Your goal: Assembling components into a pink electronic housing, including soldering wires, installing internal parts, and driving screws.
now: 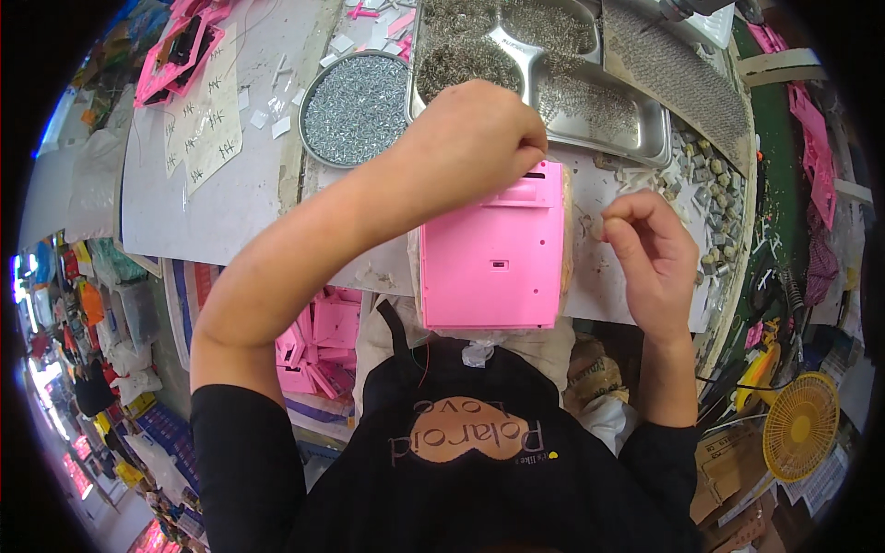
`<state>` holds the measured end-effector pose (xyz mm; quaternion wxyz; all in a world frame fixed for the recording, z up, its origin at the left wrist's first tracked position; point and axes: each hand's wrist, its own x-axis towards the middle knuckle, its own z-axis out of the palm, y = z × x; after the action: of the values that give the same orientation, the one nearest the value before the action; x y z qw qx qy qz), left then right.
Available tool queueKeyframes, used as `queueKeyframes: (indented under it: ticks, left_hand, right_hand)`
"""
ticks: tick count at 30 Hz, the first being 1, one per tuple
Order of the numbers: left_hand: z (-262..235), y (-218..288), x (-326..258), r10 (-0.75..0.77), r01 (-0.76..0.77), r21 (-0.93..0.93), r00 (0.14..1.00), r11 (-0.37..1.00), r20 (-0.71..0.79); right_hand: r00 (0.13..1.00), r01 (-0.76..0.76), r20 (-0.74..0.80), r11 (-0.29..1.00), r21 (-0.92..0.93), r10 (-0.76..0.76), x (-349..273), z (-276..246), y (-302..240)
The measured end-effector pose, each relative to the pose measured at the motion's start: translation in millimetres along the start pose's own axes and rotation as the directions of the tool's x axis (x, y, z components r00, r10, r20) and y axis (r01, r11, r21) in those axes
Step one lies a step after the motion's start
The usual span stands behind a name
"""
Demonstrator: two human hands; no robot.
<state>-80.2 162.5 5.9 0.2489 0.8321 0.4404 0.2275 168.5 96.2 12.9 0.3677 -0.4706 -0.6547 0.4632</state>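
Note:
A pink plastic casing (489, 258) lies in front of me, with a raised strip along its far end and a small dark slot near its middle. My left hand (484, 134) reaches across to its far right corner with fingers closed and pointing down. Whatever those fingertips hold is hidden. To the right of the casing, my right hand (653, 263) is raised with thumb and forefinger pinched together. Anything between them is too small to name. Beyond my left hand is a metal compartment tray (527, 46) holding heaps of small springs.
A round dish (355, 109) of small silver metal pieces stands left of the tray. Small metal blocks (717, 189) lie along the right side. Pink parts (323, 341) are piled below left, and a pink frame (180, 55) lies far left. A yellow fan (800, 426) stands lower right.

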Motion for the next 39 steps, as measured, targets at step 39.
queueKeyframes:
  ticks: [39]
  left_hand:
    - [-34.5, -75.9, -101.4, -0.365, 0.502, 0.154, 0.777, 0.851, -0.513]
  right_hand:
    - [0.985, 0.158, -0.076, 0.987, -0.003, -0.158, -12.9, 8.2, 23.9]
